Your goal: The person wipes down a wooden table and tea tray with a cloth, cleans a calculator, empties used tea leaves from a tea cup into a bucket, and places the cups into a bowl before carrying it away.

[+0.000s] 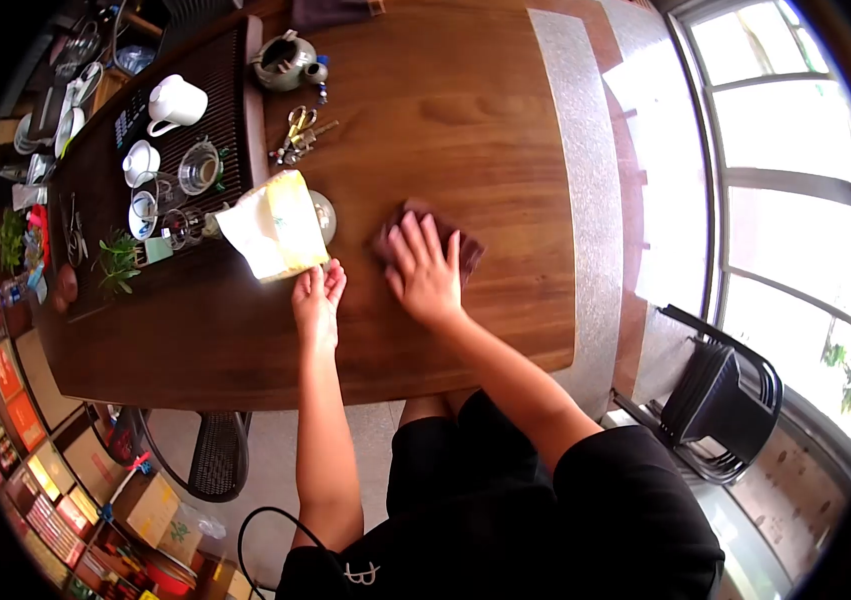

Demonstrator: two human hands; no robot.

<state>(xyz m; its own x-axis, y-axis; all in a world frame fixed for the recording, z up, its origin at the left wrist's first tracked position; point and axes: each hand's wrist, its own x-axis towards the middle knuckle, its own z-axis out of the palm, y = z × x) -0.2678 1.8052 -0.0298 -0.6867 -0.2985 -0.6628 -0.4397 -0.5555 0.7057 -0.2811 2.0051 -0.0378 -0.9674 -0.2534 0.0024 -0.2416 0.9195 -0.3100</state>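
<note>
My left hand [319, 300] pinches the lower corner of a yellow and white tissue pack [280, 228], which is raised over the table beside the tea tray. A round glass piece [322, 217] shows partly behind the pack. To the right, my right hand [425, 268] lies with spread fingers on a dark brown folded cloth [467, 258], pressing it against the wooden table [445, 130]. Part of the cloth is hidden under the palm.
A dark slatted tea tray [230, 110] holds a white pitcher [177, 104], a lidded cup [141, 163] and glassware. Beyond the pack are keys [297, 136] and a grey teapot [283, 62]. Black chairs stand by the windows and below the table's left side.
</note>
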